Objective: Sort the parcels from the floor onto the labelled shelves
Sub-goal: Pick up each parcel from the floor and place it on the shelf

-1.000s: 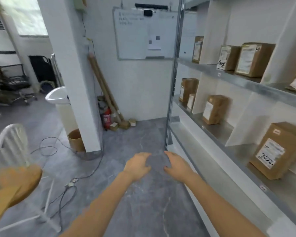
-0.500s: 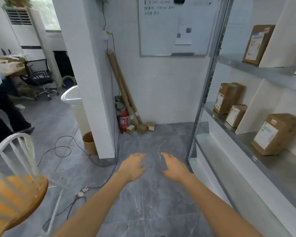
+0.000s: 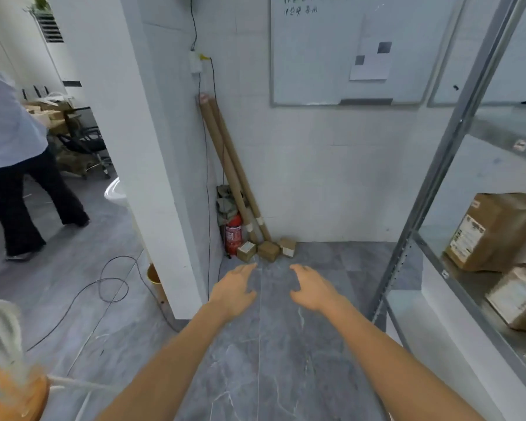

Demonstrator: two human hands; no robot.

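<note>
Floor parcels [image 3: 268, 251]: three small boxes just right of the fire extinguisher [image 3: 233, 237], tucked against the wall, apparently awaiting sorting.
Shelves [image 3: 431, 189]: well right of the extinguisher, some boxes already on them.
Left hand [image 3: 233, 294]: fingers loosely spread, empty, short of the parcels.
Right hand [image 3: 312, 291]: likewise spread and empty, probably readied for a pickup.

A single wide-angle camera worn on the person's head looks forward and down along both outstretched forearms to the left hand [image 3: 233, 294] and right hand [image 3: 313, 291], close below it. It faces the room's far corner, where small parcels [image 3: 268, 250] lie on the grey floor [image 3: 286, 360]; the shelves [image 3: 457, 126] run along the right edge.
</note>
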